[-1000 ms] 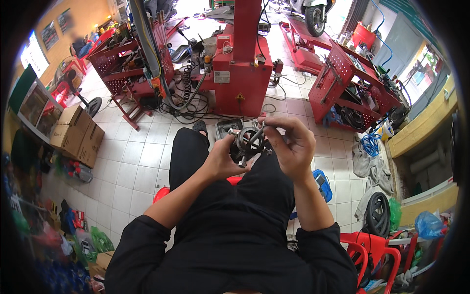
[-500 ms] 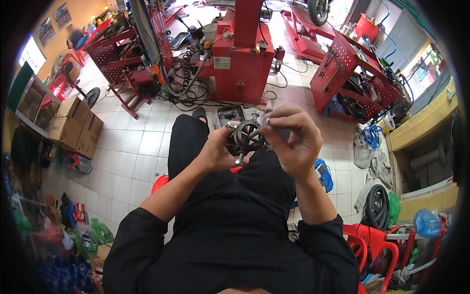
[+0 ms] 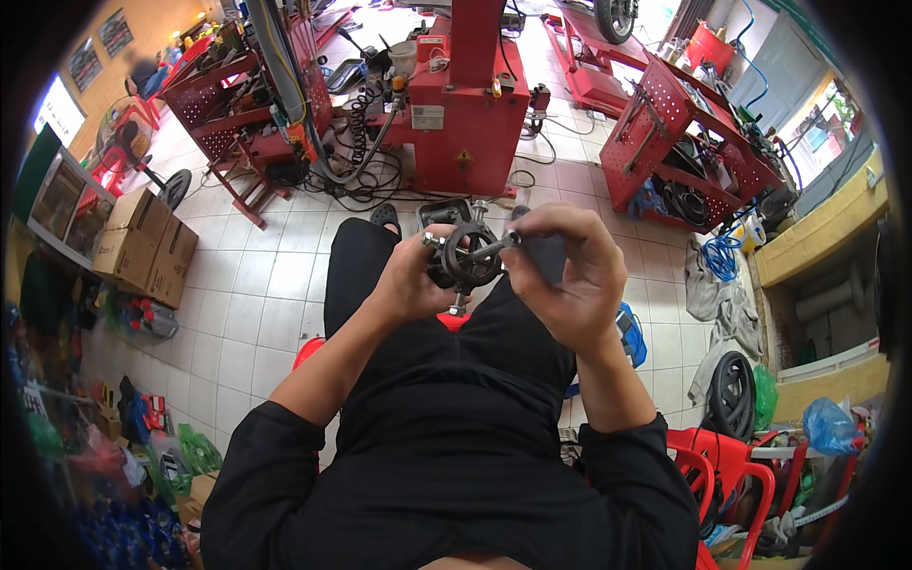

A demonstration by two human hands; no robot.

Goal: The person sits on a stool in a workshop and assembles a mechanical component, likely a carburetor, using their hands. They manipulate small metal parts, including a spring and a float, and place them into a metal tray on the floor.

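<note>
In front of my lap, my left hand (image 3: pixel 410 275) is closed around a dark round metal part (image 3: pixel 452 255) with an open ring at its face. Several bolts with bright heads stick out from the ring's sides. A grey metal rod (image 3: pixel 492 249) slants out of the ring's middle toward the right. My right hand (image 3: pixel 572 275) is closed at the rod's outer end, with thumb and forefinger about it. The palm of the left hand and the back of the part are partly hidden.
A black tray (image 3: pixel 439 212) lies on the floor past my knees. Ahead stands a red machine (image 3: pixel 465 133) with cables around its foot. Red perforated carts (image 3: pixel 635 142) flank it. Cardboard boxes (image 3: pixel 133 237) stand left; a red chair (image 3: pixel 717 461) is close at right.
The round part has turned slightly and moved a little left. The rod now shows more plainly between it and my right fingers, which were blurred by motion before.
</note>
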